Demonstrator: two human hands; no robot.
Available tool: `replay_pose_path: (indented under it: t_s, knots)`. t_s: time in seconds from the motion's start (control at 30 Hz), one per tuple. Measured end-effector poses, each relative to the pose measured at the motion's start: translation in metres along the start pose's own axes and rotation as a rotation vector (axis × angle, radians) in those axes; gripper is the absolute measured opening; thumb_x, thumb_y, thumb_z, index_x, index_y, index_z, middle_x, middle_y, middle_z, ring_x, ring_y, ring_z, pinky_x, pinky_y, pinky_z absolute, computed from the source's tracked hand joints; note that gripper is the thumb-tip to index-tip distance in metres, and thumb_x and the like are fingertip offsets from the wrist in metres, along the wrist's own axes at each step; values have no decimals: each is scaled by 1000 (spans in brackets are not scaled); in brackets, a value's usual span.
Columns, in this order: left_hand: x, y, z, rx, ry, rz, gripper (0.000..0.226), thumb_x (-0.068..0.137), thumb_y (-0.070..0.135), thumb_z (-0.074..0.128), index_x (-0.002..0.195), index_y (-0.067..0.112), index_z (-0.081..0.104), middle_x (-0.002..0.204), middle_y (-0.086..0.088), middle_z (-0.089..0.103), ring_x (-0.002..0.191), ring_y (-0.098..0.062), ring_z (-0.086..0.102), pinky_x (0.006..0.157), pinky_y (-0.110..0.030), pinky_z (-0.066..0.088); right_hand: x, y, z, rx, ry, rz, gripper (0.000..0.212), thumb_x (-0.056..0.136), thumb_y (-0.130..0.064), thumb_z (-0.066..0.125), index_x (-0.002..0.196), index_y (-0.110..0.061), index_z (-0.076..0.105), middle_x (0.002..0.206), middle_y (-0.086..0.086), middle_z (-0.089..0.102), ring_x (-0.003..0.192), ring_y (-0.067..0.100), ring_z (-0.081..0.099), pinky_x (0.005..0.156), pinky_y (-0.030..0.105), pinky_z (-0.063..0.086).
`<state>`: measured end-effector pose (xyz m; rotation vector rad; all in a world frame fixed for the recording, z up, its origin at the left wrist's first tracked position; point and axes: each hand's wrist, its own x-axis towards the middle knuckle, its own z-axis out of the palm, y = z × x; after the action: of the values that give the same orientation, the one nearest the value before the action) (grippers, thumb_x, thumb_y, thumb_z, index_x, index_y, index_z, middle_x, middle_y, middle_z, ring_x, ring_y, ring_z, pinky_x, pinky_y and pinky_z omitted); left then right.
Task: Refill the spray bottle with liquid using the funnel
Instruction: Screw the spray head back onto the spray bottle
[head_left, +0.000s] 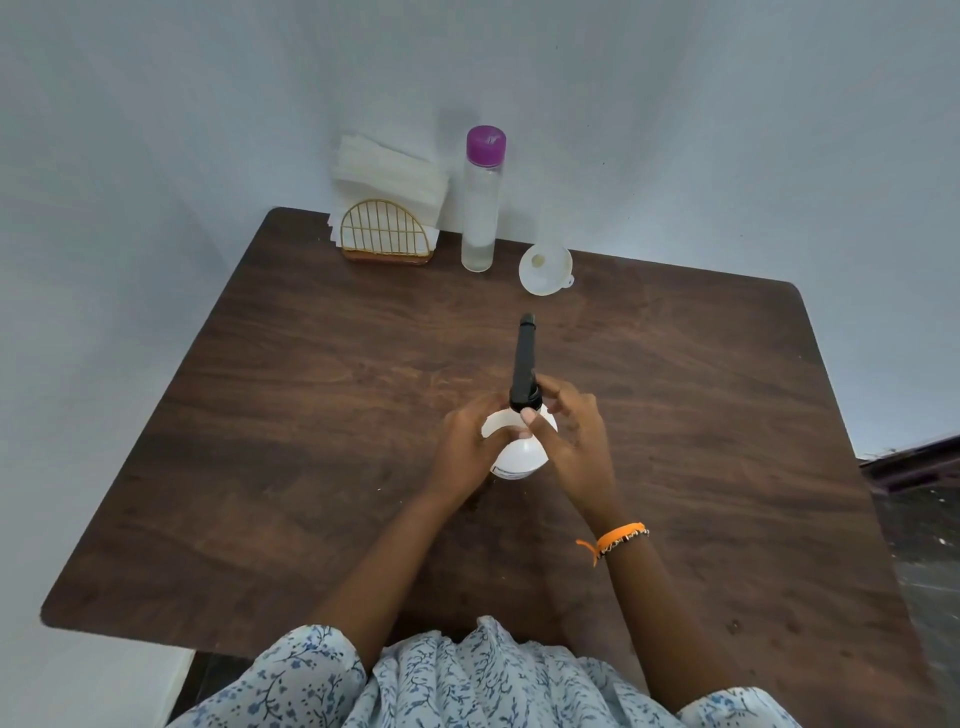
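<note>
Gripping the white spray bottle (519, 449) near the middle of the table (260, 467), the left hand (470, 444) wraps its body while the right hand (569, 434) pinches the black collar under the spray head (524, 364), thumb in front, fingers curled behind. This looks like the unscrewing step: best to keep the bottle planted upright, turn only the collar, then lift the head straight up. Both forearms reach in from the near edge, wrists angled inward. Waiting along the far edge: the funnel (545, 269), the purple-capped bottle (480, 202) of clear liquid, and a napkin holder (387, 234) toward the far left corner.
</note>
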<state>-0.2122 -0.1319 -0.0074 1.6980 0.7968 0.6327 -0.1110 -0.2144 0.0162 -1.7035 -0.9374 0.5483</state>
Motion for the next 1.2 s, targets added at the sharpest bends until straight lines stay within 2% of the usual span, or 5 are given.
replay_pose_path:
  t_s: [0.37,0.83,0.93,1.1,1.2]
  knots:
    - [2,-5,-1,76,12,17,37,73,14,63,110,17,67,100,11,67,91,-7,63,79,-21,49,7,-2,1,62,126,115,37,64,-12,84,89,-26,61,103,6,61,95,9,60,86,20,47]
    - [2,1,-1,45,8,-11,33,67,26,64,99,32,66,88,27,63,85,13,58,72,-9,43,-1,-3,-5,-135,39,53,32,79,-32,64,108,-22,68,109,-8,65,106,10,50,88,20,40]
    - [0,2,0,43,19,-6,37,68,23,64,104,29,66,89,26,63,84,11,58,72,-8,44,2,-7,-5,-7,132,169,26,72,-22,78,96,-22,69,108,-4,66,100,-1,57,81,5,41]
    - [1,-5,1,110,39,33,36,74,8,65,109,16,66,100,17,62,89,2,58,76,-3,41,1,-6,15,112,278,224,31,60,-23,81,87,-24,66,93,-1,69,96,17,63,85,37,52]
    - [1,-8,2,98,48,42,39,74,0,67,109,16,67,103,13,65,94,1,59,82,-9,44,-1,-8,21,51,337,222,34,60,-22,83,86,-25,60,88,-5,63,93,16,54,79,21,46]
